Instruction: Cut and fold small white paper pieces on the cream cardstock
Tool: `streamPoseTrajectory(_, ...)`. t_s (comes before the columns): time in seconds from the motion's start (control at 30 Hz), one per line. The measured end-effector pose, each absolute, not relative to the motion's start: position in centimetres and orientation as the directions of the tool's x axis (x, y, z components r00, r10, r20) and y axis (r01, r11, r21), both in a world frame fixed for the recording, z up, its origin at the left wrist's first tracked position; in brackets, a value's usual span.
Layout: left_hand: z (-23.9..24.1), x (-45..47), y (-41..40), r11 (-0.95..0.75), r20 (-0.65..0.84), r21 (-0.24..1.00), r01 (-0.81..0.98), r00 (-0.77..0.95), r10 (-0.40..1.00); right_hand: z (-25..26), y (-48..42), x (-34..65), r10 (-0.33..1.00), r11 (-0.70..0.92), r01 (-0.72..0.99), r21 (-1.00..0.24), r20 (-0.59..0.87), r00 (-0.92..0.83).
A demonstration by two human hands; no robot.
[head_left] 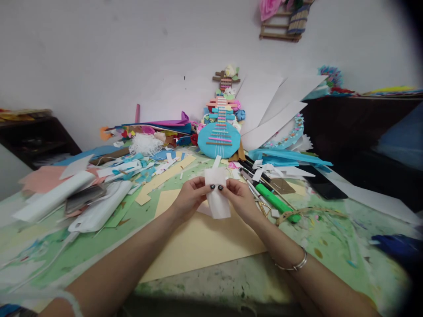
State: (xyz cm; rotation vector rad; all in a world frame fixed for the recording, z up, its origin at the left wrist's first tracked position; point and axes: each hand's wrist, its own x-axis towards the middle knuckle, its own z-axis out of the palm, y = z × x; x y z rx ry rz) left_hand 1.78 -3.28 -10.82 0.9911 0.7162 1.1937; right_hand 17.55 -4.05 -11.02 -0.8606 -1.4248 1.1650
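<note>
A strip of thin white paper (219,208) hangs between my two hands, upright above a pale yellow sheet (198,246). My left hand (191,196) pinches its left side, with the thumb across the front. From the other side, my right hand (239,196) grips it the same way, so both thumb tips nearly meet in the middle. The fingers behind the paper are hidden. A narrow white strip (217,162) sticks up above its top edge; whether it is joined to the paper I cannot tell. Beyond stands a blue lute-shaped paper craft (211,143) with strings.
To the right lie a green tube (277,202), pens and a dark phone (325,182). On the left are a white power strip (102,207), a paper roll (54,196) and scraps. White shredded paper (147,144) and large white sheets (264,97) stand near the wall.
</note>
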Motion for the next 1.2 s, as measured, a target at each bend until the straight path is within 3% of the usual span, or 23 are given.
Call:
streamPoseTrajectory(0.13, -10.7, 1.5, -3.1, 0.032, 0.073, 0.886, -0.462, 0.208, 0.975, -11.0, -4.0, 17.7, 0.946, 0.264, -0.088, -0.96, 0.276, -0.168)
streamPoseTrajectory(0.3, -10.4, 1.5, -3.6, 0.127, 0.036, 0.907, -0.403, 0.373, 0.927, -11.0, -4.1, 17.8, 0.927, 0.275, -0.027, -0.961, 0.272, -0.258)
streamPoseTrajectory(0.57, -10.1, 1.0, -2.8, -0.009, 0.068, 0.873, -0.488, 0.104, 0.992, -11.1, -3.8, 18.0, 0.921, 0.309, 0.046, -0.95, 0.287, -0.263)
streamPoseTrajectory(0.7, -10.1, 1.0, -3.1, 0.12, 0.009, 0.898, -0.423, 0.291, 0.957, -11.3, -3.8, 18.0, 0.91, 0.324, 0.079, -0.943, 0.287, -0.3)
streamPoseTrajectory(0.77, -10.2, 1.0, -3.2, 0.129, -0.005, 0.912, -0.389, 0.305, 0.952, -11.4, -3.8, 18.0, 0.907, 0.321, 0.109, -0.941, 0.272, -0.321)
streamPoseTrajectory(0.97, -10.3, 0.6, -2.4, 0.012, 0.022, 0.906, -0.424, 0.075, 0.997, -11.3, -3.8, 18.0, 0.918, 0.302, 0.139, -0.943, 0.248, -0.31)
streamPoseTrajectory(1.2, -10.6, -0.2, -1.6, -0.053, 0.038, 0.939, -0.339, -0.051, 0.998, -11.5, -3.7, 18.0, 0.928, 0.281, 0.133, -0.95, 0.234, -0.289)
